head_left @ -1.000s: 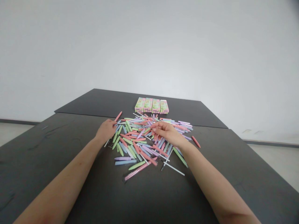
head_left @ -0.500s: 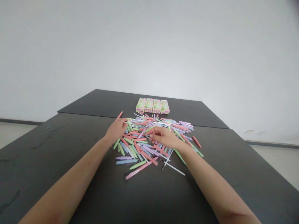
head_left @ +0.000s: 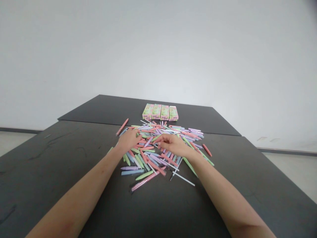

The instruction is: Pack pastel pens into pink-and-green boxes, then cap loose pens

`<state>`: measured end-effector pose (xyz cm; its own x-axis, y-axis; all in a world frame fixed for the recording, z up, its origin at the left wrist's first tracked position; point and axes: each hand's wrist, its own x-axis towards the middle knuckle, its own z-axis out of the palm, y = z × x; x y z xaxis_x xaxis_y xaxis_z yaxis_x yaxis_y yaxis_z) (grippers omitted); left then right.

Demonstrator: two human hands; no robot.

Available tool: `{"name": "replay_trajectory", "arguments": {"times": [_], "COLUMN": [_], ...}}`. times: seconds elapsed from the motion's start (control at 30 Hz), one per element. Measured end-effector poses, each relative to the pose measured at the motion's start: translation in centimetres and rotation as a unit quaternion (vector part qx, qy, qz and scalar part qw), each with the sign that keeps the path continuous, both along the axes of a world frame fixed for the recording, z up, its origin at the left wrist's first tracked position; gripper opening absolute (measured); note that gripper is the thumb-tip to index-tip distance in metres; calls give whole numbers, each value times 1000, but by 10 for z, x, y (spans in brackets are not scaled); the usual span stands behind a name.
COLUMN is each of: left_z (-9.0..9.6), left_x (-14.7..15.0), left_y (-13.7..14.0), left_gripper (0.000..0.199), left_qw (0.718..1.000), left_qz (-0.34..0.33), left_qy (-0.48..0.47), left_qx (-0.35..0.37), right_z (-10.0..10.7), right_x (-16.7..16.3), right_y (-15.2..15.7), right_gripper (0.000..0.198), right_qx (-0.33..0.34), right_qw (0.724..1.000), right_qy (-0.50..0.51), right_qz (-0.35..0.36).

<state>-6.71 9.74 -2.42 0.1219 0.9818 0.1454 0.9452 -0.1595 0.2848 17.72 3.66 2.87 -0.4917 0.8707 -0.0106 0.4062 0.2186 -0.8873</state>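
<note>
A dense heap of pastel pen parts (head_left: 151,158) in coral, green, blue and purple, mixed with thin white refills (head_left: 184,178), lies on the black table (head_left: 148,211). Over the left part of the heap is my left hand (head_left: 128,140), fingers curled down and their tips partly hidden among the parts. My right hand (head_left: 174,144) hovers at the heap's middle with thumb and fingers drawn together. Whatever it pinches, if anything, is too small to make out. Beside its fingertips sits a coral piece (head_left: 157,139). A coral pen (head_left: 122,127) lies beyond my left hand.
Behind the heap, four-sided pastel cartons (head_left: 148,111) stand in a row, several side by side. A single coral piece (head_left: 207,150) lies at the heap's right edge. A seam divides the tabletop, and a pale wall (head_left: 158,49) rises behind it.
My left hand has moved right over the heap, uncovering the coral pen at the far left. My right hand stays nearly in place. The view has shifted slightly.
</note>
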Motion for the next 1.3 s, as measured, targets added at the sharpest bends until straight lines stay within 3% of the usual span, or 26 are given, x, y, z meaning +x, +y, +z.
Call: {"name": "replay_trajectory", "arguments": {"times": [0.3, 0.6, 0.73, 0.83, 0.9, 0.97, 1.13, 1.3], "left_z": [4, 22, 36, 44, 48, 50, 48, 40], "left_x": [10, 8, 13, 20, 23, 25, 22, 14], "left_y": [-6, -15, -38, -58, -69, -78, -86, -82], "left_gripper": [23, 34, 44, 64, 74, 66, 58, 61], "left_qw": [999, 979, 854, 765, 728, 712, 708, 706], "left_qz": [10, 9, -66, -101, -110, -122, -132, -95], "left_qy": [-33, -196, -515, -635, -675, -689, -692, -702], "left_qx": [23, 55, 28, -17, -37, -61, -51, -15], "right_z": [5, 0, -1, -1, -2, -3, -8, -11], "right_x": [2, 2, 2, 2, 1, 1, 0, 5], "right_y": [0, 3, 3, 3, 3, 3, 5, 11], "right_gripper": [18, 17, 19, 18, 16, 16, 16, 21], "right_qx": [-3, -4, 0, 6, 13, 13, 24, 103], "right_qw": [1000, 1000, 1000, 1000, 1000, 1000, 999, 990], "right_qy": [8, 14, 7, -7, -10, -4, -8, -59], "right_qz": [-12, -17, -20, -19, -15, -14, -22, -76]}}
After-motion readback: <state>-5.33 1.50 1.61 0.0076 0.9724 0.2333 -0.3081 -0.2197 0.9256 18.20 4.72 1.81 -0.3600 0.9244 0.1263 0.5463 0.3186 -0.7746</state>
